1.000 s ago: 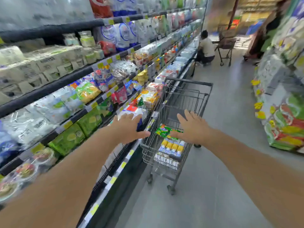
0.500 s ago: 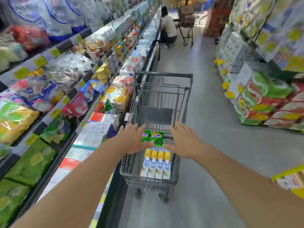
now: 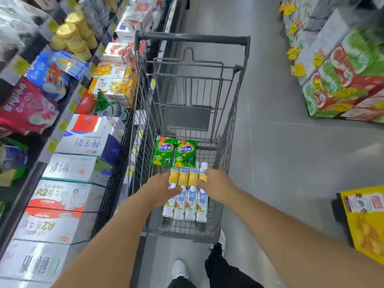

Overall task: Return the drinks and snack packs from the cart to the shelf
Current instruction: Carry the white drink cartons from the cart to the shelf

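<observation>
A grey wire cart (image 3: 193, 38) stands in the aisle right in front of me, beside the shelf (image 3: 62, 124) on my left. In its basket lie two green snack packs (image 3: 174, 153) side by side, and just below them a tight row of several yellow-and-white drink bottles (image 3: 188, 197). Both of my hands are down inside the basket. My left hand (image 3: 163, 189) rests its fingertips on the leftmost bottle. My right hand (image 3: 216, 186) touches the rightmost bottle. The bottles still lie flat on the basket floor, and neither hand is closed around one.
Milk cartons in white boxes (image 3: 83, 140) fill the lower shelf next to the cart. Snack bags (image 3: 29, 109) and yellow tubs (image 3: 72, 36) sit higher up. Stacked green-and-red cases (image 3: 342, 80) and a yellow box (image 3: 365, 221) line the aisle's right side. My shoe (image 3: 179, 269) stands behind the cart.
My view has dropped and closed in on the cart. Both hands have moved from above the snack packs down to the two ends of the drink row.
</observation>
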Tool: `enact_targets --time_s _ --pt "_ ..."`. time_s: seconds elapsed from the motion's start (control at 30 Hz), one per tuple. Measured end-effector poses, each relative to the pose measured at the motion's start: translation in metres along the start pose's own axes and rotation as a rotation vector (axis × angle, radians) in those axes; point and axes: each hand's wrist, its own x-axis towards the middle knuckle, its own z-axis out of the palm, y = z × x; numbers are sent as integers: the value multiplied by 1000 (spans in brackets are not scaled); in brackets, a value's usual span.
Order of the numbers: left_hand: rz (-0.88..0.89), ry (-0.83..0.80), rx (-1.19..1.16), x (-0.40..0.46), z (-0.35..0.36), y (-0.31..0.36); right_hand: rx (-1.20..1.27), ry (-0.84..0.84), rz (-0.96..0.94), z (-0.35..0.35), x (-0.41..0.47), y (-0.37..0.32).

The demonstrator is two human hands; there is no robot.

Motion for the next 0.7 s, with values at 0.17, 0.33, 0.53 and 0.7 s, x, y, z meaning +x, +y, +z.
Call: enact_targets --time_s 0.17,0.33,0.53,0.7 --pt "-112 -101 -116 64 45 -27 163 -77 184 49 67 15" --pt "-155 -155 -228 129 95 -60 288 -95 384 119 132 35" --pt "-300 -144 -356 191 151 -94 350 1 683 186 182 68" --pt "-356 -176 -499 212 192 -102 504 43 829 222 200 97"
